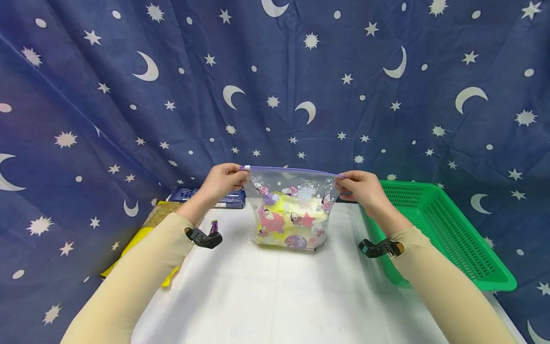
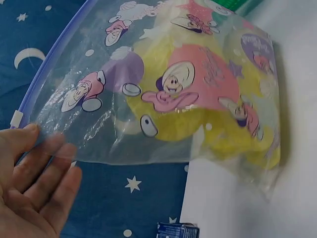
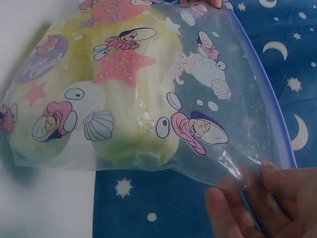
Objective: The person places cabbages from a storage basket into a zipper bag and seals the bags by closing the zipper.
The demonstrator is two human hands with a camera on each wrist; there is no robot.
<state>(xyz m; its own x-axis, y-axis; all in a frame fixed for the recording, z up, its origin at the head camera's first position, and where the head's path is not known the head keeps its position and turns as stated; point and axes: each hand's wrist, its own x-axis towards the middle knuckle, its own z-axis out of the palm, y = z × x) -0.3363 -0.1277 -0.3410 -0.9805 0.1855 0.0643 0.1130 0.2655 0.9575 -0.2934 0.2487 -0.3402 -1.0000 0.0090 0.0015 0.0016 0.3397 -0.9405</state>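
Observation:
A clear zipper bag [image 1: 292,210] printed with cartoon characters, stars and shells stands upright on the white table, with yellow and pale contents inside. Its purple zip strip runs along the top, and a white slider [image 1: 247,167] sits at the left end. My left hand [image 1: 224,180] pinches the upper left corner beside that slider. At the upper right corner my right hand [image 1: 362,188] pinches the other end of the strip, thumb and fingers on either side of the film. In the left wrist view the bag [image 2: 198,94] is stretched between both corners.
A green slotted basket [image 1: 464,239] stands at the right. On the left lie a yellow package [image 1: 142,236], partly behind my left arm, and dark blue packets [image 1: 232,199] at the back. A small purple wrapped piece [image 1: 214,227] lies near my left wrist. A starry curtain hangs behind.

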